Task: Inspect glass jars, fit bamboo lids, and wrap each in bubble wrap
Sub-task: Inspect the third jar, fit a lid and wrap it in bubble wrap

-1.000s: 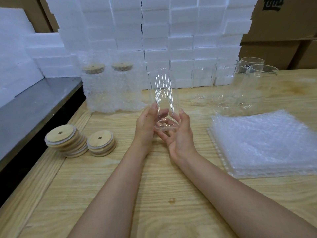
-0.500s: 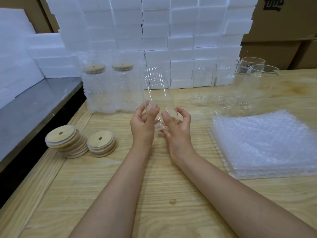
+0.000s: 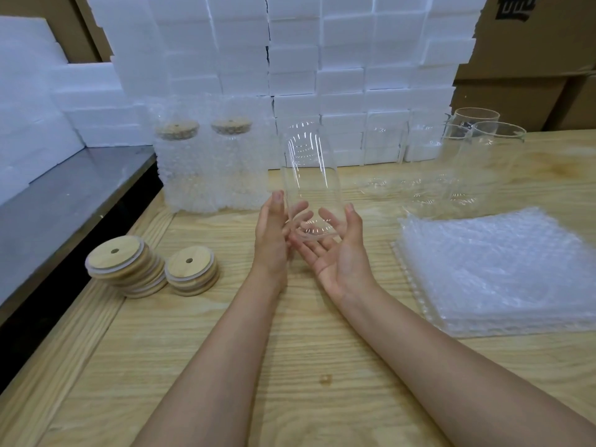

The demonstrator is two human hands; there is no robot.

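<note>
I hold a clear glass jar (image 3: 306, 175) upright above the wooden table (image 3: 290, 366), with no lid on it. My left hand (image 3: 272, 240) grips its lower left side. My right hand (image 3: 338, 250) cups its base from below and the right, fingers curled round the glass. Two stacks of round bamboo lids (image 3: 127, 266) (image 3: 190, 267) lie left of my hands. A pile of bubble wrap sheets (image 3: 503, 272) lies to the right. Two lidded jars wrapped in bubble wrap (image 3: 180, 166) (image 3: 235, 162) stand behind, on the left.
Several bare glass jars (image 3: 483, 156) stand at the back right. A wall of white foam blocks (image 3: 322, 75) lines the back of the table, with cardboard boxes (image 3: 532, 59) behind. A grey metal surface (image 3: 64, 201) runs along the left.
The jar has been turned in my hands and tilted back to upright. My right hand has shifted from gripping the jar's side to cupping under its base, palm up.
</note>
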